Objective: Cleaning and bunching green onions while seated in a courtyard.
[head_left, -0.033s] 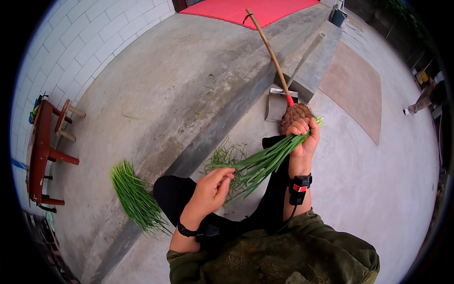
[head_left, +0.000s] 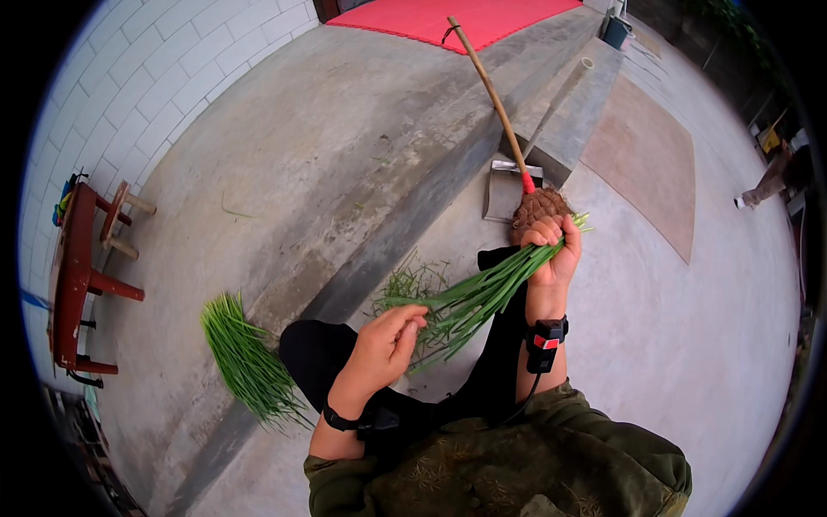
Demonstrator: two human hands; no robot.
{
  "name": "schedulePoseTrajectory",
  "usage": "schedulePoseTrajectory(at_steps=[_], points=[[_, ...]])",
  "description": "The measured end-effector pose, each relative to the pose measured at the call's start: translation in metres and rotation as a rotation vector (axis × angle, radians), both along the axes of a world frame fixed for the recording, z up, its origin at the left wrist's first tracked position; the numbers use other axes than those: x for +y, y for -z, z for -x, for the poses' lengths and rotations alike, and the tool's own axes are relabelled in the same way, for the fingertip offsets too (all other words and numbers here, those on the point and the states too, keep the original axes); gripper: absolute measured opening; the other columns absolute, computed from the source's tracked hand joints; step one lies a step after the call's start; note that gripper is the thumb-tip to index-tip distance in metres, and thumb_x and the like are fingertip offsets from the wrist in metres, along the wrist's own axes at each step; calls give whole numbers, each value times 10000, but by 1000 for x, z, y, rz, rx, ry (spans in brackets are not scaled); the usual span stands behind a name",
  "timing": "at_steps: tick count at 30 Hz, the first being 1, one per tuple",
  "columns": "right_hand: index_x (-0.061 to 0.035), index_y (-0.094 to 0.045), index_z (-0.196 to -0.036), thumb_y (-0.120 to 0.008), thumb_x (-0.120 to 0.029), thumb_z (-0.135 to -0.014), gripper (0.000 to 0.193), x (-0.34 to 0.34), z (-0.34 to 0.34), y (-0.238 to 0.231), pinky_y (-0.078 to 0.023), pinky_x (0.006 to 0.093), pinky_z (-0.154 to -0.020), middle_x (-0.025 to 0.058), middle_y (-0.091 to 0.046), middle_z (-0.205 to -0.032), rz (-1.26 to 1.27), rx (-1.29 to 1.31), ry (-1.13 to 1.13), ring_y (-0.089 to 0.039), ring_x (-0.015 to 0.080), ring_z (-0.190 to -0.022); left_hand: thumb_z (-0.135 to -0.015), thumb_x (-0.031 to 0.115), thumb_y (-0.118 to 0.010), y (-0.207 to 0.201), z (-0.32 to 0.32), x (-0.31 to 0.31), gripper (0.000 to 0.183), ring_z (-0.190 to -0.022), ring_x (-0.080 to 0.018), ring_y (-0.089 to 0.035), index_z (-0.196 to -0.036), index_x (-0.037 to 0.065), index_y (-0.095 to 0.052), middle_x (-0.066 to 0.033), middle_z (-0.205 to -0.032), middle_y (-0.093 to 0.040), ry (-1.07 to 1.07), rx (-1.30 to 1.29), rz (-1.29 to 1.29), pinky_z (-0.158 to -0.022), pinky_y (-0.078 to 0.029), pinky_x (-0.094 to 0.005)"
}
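My right hand (head_left: pixel 554 254) is closed round a bunch of garlic chives (head_left: pixel 487 291), near their pale cut ends. The long green leaves slant down to the left across my lap. At their tips, my left hand (head_left: pixel 385 343) has its thumb and fingers pinched together on the leaf ends; exactly how many leaves they grip is hidden. Loose trimmings (head_left: pixel 413 283) lie on the ground beyond the leaf tips. To the left of my knee, a larger pile of garlic chives (head_left: pixel 247 358) rests on the step edge, pale ends pointing away from me.
A broom (head_left: pixel 493 95) with a brown head stands against a metal dustpan (head_left: pixel 500 191) just beyond my right hand. A concrete step (head_left: pixel 379 250) runs diagonally past. At left are a red bench (head_left: pixel 71 276) and a small stool (head_left: pixel 116 220). A person (head_left: pixel 769 183) is far right.
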State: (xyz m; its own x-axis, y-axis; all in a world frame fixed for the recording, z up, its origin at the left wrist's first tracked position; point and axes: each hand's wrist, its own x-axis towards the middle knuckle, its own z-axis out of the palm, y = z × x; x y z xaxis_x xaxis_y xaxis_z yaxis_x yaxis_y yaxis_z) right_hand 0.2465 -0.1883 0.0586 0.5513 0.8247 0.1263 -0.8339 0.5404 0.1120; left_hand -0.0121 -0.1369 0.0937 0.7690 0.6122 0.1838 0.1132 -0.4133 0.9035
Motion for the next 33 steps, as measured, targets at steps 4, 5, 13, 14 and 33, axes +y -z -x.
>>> schedulePoseTrajectory(at_steps=[4, 5, 13, 14, 33], points=[[-85, -410, -620, -476, -135, -764, 166, 0, 0, 3, -306, 225, -478, -15, -362, -551, 36, 24, 12, -337, 84, -479, -826, 64, -375, 8, 1, 2, 193, -603, -90, -509, -944, -22, -500, -58, -782, -530, 33, -38, 274, -518, -419, -201], [-85, -408, -617, -480, -134, -762, 169, 0, 0, 4, -308, 225, -477, -15, -361, -549, 41, 32, 11, -336, 84, -478, -826, 64, -375, 8, 1, 3, 193, -603, -90, -509, -944, -22, -500, -58, -782, -530, 32, -38, 273, -518, -419, -201], [-90, -388, -596, -488, -141, -757, 196, 2, -2, 11, -316, 224, -471, -18, -348, -538, 110, 108, 16, -332, 84, -474, -845, 107, -359, 19, 1, 10, 215, -614, -95, -524, -958, -22, -488, -55, -784, -521, 6, -22, 474, -513, -420, -203], [-91, -384, -593, -490, -142, -756, 201, 3, -1, 12, -316, 225, -469, -19, -346, -537, 106, 107, 16, -331, 84, -474, -845, 107, -359, 20, 2, 10, 215, -614, -95, -524, -958, -22, -488, -55, -784, -521, 5, -23, 474, -513, -420, -203], [-90, -371, -588, -496, -171, -758, 226, 8, -3, 30, -326, 236, -488, -16, -339, -528, 175, 141, -4, -351, 103, -496, -866, 194, -330, 34, 5, 8, 284, -664, -114, -491, -1061, 0, -403, -84, -791, -519, 33, -62, 605, -555, -435, -237]])
